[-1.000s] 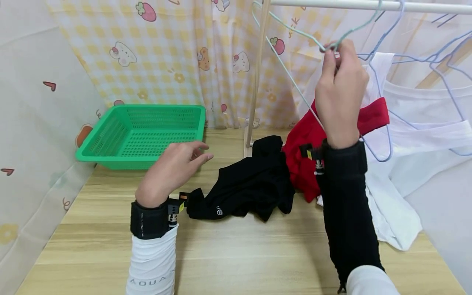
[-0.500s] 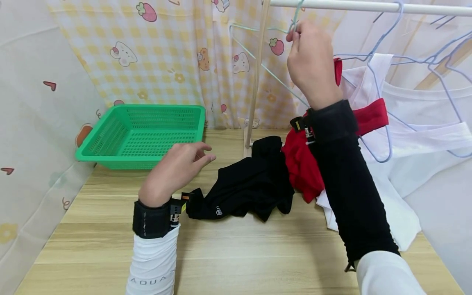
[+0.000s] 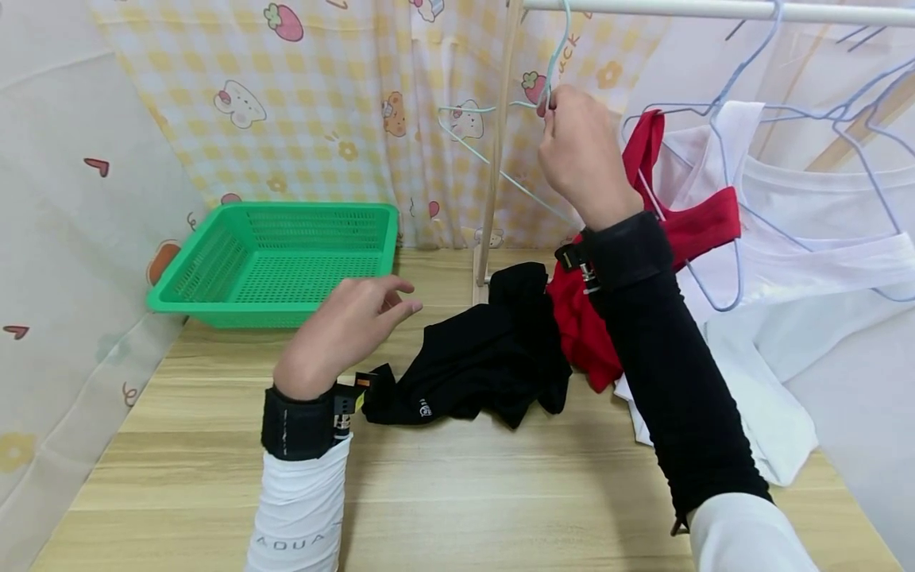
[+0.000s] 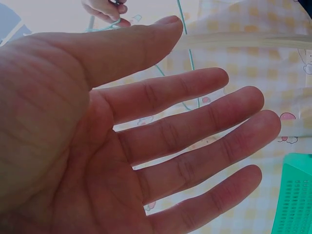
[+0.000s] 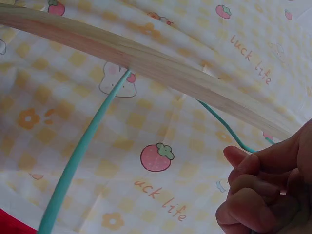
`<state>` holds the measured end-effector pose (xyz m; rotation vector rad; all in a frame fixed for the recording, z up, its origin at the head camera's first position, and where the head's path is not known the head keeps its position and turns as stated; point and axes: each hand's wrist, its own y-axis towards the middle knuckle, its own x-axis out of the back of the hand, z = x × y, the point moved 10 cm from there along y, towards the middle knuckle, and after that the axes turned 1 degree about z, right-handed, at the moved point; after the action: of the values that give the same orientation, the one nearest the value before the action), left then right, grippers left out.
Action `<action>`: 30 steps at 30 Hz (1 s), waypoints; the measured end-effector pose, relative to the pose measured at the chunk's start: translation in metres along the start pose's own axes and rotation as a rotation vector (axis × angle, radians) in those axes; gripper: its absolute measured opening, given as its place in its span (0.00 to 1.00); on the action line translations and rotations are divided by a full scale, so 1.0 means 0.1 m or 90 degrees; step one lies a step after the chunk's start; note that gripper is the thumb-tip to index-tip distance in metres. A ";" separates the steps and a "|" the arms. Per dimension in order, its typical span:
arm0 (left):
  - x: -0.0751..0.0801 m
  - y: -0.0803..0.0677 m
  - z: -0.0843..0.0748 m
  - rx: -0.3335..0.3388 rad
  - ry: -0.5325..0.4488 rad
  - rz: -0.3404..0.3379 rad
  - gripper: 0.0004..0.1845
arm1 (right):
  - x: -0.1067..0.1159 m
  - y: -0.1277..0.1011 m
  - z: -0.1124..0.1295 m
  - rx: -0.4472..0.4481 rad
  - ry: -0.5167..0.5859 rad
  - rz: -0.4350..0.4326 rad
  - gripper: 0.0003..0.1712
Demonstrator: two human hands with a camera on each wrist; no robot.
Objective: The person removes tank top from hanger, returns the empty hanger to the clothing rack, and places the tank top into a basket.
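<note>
The wooden table (image 3: 457, 492) carries a green mesh basket (image 3: 279, 258) at its far left and a crumpled black garment (image 3: 475, 357) near the middle. White garments (image 3: 808, 262) hang on blue wire hangers (image 3: 736, 159) from the white rail (image 3: 715, 9) at the right, with a red garment (image 3: 686, 230) draped beside them. The right hand (image 3: 582, 155), raised just under the rail beside the wooden upright (image 3: 496, 143), pinches the neck of a teal wire hanger (image 3: 500, 171) with curled fingers. The left hand (image 3: 346, 326) hovers above the table between basket and black garment, fingers spread and relaxed, holding nothing.
</note>
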<state>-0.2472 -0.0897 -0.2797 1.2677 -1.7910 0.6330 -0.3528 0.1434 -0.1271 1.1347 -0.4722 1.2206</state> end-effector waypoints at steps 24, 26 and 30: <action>0.00 0.02 -0.01 0.003 -0.002 0.004 0.23 | 0.52 -1.20 0.22 0.166 0.136 -0.266 0.24; 0.00 0.02 -0.01 0.004 -0.001 0.004 0.24 | 0.51 -1.33 0.17 0.173 0.146 -0.288 0.24; -0.03 0.04 -0.03 0.004 -0.003 0.013 0.25 | 0.47 -1.51 0.06 0.146 0.176 -0.310 0.24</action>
<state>-0.2497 -0.0843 -0.2802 1.2574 -1.8088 0.6481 -0.1989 0.1724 -0.1512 1.1638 0.1552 0.9914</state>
